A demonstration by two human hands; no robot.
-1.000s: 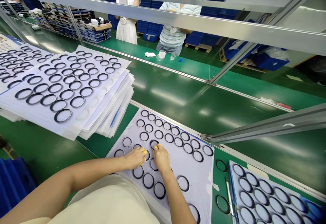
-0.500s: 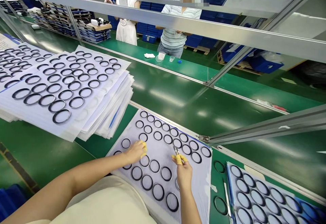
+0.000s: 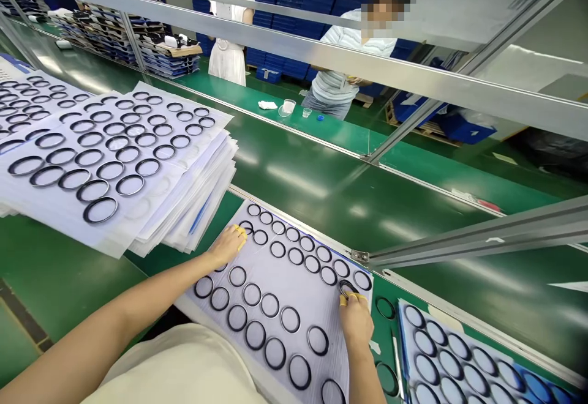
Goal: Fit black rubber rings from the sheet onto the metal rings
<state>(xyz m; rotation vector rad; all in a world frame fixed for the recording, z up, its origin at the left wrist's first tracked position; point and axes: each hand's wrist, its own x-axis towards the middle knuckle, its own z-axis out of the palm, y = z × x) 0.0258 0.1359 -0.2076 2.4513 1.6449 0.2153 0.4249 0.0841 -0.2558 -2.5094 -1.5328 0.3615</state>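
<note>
Pinching a thin black round ring (image 3: 342,284) by its rim, probably to spare its face, my right hand (image 3: 356,321) rests over the pale, flat sheet (image 3: 294,284)'s right edge, forearm upright. My left hand (image 3: 228,245), arm outstretched, meets a second slim black ring (image 3: 250,230), fingers bunched; I cannot tell whether they grip.

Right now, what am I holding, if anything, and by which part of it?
Your right hand holds at least one dark ring by its near rim; whether your left hand holds one cannot be told.
</note>
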